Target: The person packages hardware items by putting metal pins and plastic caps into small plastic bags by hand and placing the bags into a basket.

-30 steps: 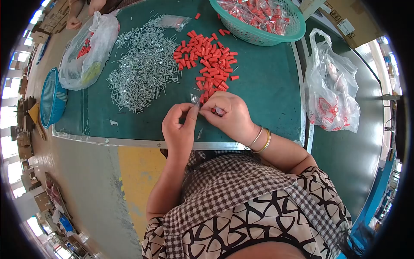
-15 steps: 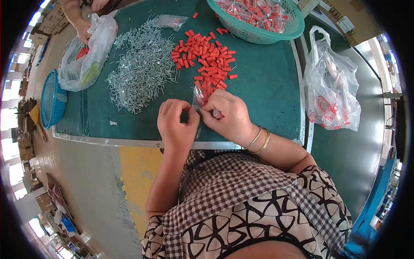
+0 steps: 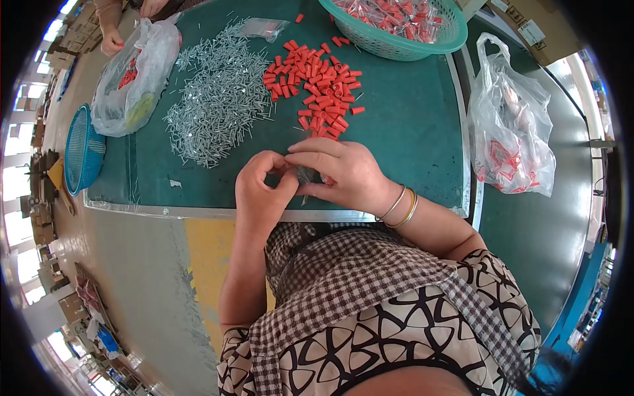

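Close to the table's front edge, my left hand is closed, its thumb and index finger pinched at the edge of a small clear plastic bag. My right hand curls round the other side of that bag, fingers bent toward the left fingertips. Something red shows beside the bag under the right fingers, partly hidden. Just beyond the hands lies a pile of red tapered plastic caps. To its left spreads a heap of silvery screws.
A green basket of bagged red pieces stands at the back right. A filled bag lies behind the screws. At left are a plastic sack, another person's hand and a blue basket. A carrier bag is at right.
My right hand has opened from a tight pinch to longer, bent fingers over the bag. The bag has come down nearer my palms. The other person's hand has left the sack.
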`<state>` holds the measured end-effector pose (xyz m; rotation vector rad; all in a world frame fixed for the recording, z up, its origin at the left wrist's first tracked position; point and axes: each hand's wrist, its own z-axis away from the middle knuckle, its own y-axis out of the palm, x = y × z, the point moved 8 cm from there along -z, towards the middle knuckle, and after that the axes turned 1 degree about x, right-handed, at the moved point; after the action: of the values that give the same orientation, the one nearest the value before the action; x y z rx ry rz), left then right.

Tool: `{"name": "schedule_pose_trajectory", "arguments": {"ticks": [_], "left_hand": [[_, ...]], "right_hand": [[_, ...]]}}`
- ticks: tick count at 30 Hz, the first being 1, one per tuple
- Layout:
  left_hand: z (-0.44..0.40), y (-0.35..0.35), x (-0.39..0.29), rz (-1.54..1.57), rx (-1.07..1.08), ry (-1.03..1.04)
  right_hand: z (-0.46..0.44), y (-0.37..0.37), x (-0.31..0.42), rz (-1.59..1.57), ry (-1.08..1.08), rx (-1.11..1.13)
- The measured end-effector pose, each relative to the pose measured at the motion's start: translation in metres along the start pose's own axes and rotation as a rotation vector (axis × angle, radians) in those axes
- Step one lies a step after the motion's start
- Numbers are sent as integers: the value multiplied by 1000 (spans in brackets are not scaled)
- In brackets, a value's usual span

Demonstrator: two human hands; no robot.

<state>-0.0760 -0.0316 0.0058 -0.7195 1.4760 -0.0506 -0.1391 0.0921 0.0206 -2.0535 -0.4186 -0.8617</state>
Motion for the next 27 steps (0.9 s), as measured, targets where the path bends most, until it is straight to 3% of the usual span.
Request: {"name": "schedule_pose_trajectory", "arguments": {"ticks": [14, 27], "left_hand": [[1, -1, -3, -109, 25, 26], [0, -1, -10, -185, 14, 84]], "right_hand": [[-1, 3, -5, -143, 90, 58], [1, 0, 3, 63, -24, -54]]}}
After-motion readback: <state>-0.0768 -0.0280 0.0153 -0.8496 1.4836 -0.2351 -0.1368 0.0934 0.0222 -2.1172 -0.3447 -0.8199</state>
